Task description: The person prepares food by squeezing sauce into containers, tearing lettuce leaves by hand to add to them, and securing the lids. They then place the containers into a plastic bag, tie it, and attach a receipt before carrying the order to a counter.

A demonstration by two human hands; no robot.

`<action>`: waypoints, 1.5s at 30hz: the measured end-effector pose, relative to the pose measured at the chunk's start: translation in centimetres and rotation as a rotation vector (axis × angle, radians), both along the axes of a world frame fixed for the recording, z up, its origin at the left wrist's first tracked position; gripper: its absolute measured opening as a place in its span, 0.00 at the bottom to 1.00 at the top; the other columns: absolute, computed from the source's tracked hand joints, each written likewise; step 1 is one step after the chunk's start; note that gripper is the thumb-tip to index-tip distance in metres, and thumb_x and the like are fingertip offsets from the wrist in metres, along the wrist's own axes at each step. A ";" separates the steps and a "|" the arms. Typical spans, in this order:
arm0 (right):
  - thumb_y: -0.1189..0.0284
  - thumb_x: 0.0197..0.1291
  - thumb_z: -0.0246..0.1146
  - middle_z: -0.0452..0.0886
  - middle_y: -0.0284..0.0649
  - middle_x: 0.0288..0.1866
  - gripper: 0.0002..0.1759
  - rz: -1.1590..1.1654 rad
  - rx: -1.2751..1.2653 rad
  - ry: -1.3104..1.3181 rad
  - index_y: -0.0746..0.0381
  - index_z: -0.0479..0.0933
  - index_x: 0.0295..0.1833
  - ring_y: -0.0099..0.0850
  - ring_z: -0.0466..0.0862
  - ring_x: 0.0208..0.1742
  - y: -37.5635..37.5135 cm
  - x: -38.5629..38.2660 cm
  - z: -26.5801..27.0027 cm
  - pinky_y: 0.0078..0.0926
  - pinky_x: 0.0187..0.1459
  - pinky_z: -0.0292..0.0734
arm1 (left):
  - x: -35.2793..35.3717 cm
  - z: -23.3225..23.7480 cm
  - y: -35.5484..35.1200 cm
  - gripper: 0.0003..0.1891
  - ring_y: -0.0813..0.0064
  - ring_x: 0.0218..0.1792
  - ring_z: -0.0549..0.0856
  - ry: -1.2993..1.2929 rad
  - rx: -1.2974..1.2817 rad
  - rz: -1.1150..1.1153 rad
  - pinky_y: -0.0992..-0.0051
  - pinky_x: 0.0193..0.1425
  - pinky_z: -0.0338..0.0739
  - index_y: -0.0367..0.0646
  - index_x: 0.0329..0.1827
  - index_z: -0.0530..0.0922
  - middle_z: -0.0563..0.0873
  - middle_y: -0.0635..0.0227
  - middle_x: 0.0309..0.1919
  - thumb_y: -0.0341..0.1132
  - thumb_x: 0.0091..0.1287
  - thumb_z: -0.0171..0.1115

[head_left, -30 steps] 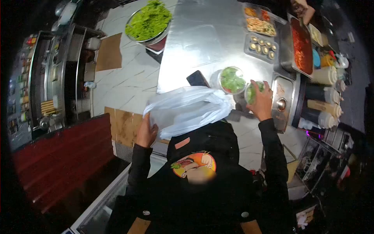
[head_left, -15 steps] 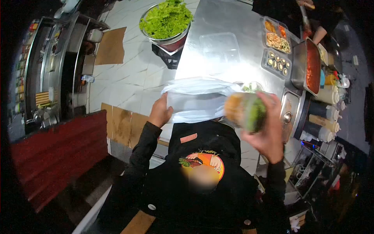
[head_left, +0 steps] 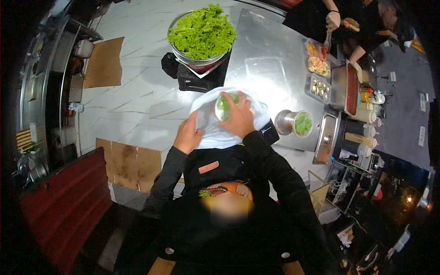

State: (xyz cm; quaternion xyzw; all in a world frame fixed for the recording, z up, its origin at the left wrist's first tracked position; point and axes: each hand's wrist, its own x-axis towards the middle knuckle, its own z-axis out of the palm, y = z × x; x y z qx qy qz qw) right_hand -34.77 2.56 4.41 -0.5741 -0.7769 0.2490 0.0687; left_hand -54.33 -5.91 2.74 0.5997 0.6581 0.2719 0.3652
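Salad cup [head_left: 223, 106], clear with green leaves inside, sits in the mouth of the white plastic bag [head_left: 207, 134] at the near edge of the steel counter [head_left: 266, 64], with the right hand [head_left: 239, 120] clasped around its side. Left hand [head_left: 187, 137] pinches the bag's rim, fingers closed on the film. Judgement: keep the cup level and the mouth pulled wide and taut so it settles upright; second salad cup [head_left: 302, 123] stands apart on the counter.

Black long-sleeved garment [head_left: 256, 220]; the sleeves [head_left: 165, 174] end at the wrists, leaving left hand [head_left: 188, 137] and right hand [head_left: 238, 118] bare. Chest: small salmon rectangular patch [head_left: 208, 167] above a round orange-and-green emblem [head_left: 227, 190]. Two pale round studs [head_left: 170, 250] lower down.
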 end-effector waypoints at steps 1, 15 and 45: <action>0.65 0.31 0.77 0.59 0.59 0.69 0.53 0.002 0.007 -0.066 0.43 0.66 0.71 0.62 0.66 0.64 0.8 0.6 -0.3 0.57 0.56 0.74 | -0.7 0.7 0.2 0.34 0.37 0.50 0.80 0.002 0.062 0.022 0.50 0.54 0.74 0.34 0.69 0.64 0.81 0.36 0.45 0.22 0.55 0.60; 0.64 0.41 0.79 0.71 0.56 0.67 0.45 -0.366 0.328 -0.155 0.52 0.69 0.69 0.51 0.72 0.68 1.0 18.2 5.1 0.45 0.65 0.69 | 1.7 0.6 3.0 0.43 0.36 0.51 0.80 -0.026 0.015 -0.108 0.52 0.55 0.74 0.35 0.77 0.53 0.81 0.33 0.49 0.23 0.55 0.60; 0.63 0.35 0.78 0.65 0.53 0.67 0.52 0.442 0.194 -0.149 0.33 0.65 0.72 0.55 0.65 0.68 1.1 -2.0 -0.6 0.67 0.66 0.55 | 1.9 -0.6 1.6 0.44 0.37 0.51 0.81 -0.149 -0.281 0.015 0.53 0.54 0.76 0.37 0.77 0.51 0.82 0.38 0.49 0.21 0.53 0.59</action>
